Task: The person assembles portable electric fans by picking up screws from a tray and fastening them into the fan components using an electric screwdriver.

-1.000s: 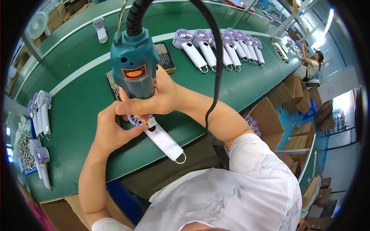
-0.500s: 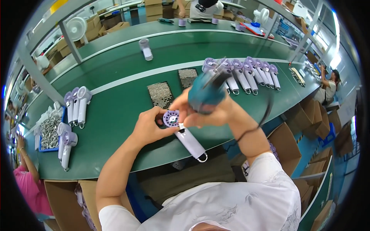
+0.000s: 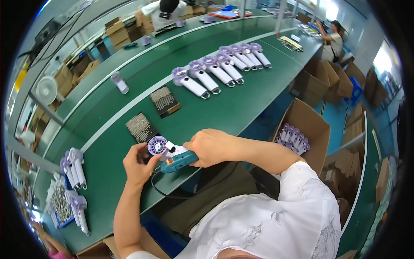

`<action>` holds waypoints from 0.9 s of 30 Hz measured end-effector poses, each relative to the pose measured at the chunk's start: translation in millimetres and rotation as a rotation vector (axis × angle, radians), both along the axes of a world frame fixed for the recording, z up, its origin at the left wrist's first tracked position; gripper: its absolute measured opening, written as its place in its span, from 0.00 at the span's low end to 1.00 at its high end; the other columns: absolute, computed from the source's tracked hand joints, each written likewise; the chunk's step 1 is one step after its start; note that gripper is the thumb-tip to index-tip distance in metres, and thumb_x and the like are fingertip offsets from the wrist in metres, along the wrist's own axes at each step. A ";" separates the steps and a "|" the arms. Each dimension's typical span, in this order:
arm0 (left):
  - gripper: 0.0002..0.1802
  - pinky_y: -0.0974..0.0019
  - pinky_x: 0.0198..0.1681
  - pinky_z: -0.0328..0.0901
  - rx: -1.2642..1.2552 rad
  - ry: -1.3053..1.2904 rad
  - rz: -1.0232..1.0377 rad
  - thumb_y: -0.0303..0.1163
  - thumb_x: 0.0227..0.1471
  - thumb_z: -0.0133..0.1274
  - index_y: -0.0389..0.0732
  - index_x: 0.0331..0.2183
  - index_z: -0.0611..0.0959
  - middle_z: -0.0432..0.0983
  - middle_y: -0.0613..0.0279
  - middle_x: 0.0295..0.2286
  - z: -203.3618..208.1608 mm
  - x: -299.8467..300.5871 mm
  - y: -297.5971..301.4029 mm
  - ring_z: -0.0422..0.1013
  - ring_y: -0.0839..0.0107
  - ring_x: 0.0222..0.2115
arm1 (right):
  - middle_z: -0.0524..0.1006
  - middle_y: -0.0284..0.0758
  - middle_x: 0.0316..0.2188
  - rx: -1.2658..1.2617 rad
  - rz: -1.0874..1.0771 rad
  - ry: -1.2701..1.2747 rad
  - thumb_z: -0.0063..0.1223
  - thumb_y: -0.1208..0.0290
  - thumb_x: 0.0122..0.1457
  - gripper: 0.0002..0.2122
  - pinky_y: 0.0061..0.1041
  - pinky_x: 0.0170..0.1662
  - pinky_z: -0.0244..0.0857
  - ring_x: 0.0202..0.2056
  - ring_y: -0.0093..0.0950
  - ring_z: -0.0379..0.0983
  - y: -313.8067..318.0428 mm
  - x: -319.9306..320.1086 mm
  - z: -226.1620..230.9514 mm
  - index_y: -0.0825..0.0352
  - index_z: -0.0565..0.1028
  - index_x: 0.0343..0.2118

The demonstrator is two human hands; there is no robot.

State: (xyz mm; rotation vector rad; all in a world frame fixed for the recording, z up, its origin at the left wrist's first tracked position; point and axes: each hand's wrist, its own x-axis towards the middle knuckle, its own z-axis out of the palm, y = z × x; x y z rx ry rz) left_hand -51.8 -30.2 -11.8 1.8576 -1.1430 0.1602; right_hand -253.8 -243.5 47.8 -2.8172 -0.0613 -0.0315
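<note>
A pale lilac handheld fan [image 3: 157,146] lies near the table's front edge, its round slotted head facing up. Thumb and fingers of my left hand [image 3: 139,165] close around the left rim of the head. In my right hand [image 3: 211,147] is a teal electric screwdriver [image 3: 177,162], held level across the fan's handle. Its black cord leaves the end beside my left thumb. Whatever bit it carries is hidden by my right hand. A small white piece [image 3: 170,145] sticks up beside the fan head.
Beyond my hands lie two blocks of small screws [image 3: 141,127] [image 3: 164,102]. A row of fans [image 3: 215,73] is at the back. At left are more fans [image 3: 74,166] and a blue tray of metal loops [image 3: 63,207]. A cardboard box [image 3: 308,123] holding fans stands right.
The screwdriver has swung from above the fan down across its handle, and its cord end now points left. My right hand has lowered with it. The whole view has turned toward the right.
</note>
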 end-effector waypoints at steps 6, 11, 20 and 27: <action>0.11 0.75 0.31 0.68 0.029 0.127 -0.127 0.24 0.57 0.57 0.33 0.43 0.79 0.79 0.64 0.27 -13.7 12.2 12.3 0.74 0.79 0.27 | 0.81 0.44 0.28 0.058 -0.315 -0.480 0.69 0.58 0.48 0.18 0.39 0.39 0.75 0.32 0.45 0.80 -101.9 -71.8 6.8 0.63 0.82 0.39; 0.06 0.78 0.22 0.60 -0.041 0.047 -0.130 0.23 0.53 0.62 0.34 0.35 0.82 0.74 0.68 0.19 -14.1 10.2 5.0 0.66 0.82 0.17 | 0.82 0.47 0.25 -0.148 -0.987 -0.440 0.70 0.57 0.48 0.17 0.36 0.36 0.75 0.28 0.41 0.82 -228.3 -144.3 42.4 0.64 0.84 0.37; 0.07 0.71 0.19 0.56 0.114 -0.158 -0.106 0.23 0.47 0.63 0.35 0.29 0.80 0.66 0.63 0.18 -8.5 6.6 -8.9 0.62 0.75 0.16 | 0.82 0.45 0.22 -0.086 -1.235 -0.186 0.73 0.56 0.45 0.23 0.33 0.32 0.76 0.22 0.35 0.81 -451.0 -142.9 -2.1 0.75 0.81 0.32; 0.05 0.68 0.18 0.55 0.172 -0.236 -0.087 0.21 0.45 0.60 0.37 0.27 0.79 0.66 0.63 0.17 -1.1 2.0 -7.6 0.61 0.72 0.15 | 0.82 0.43 0.22 0.171 -1.226 -0.190 0.68 0.44 0.51 0.29 0.33 0.28 0.76 0.19 0.33 0.80 -445.0 -129.8 -10.8 0.70 0.82 0.42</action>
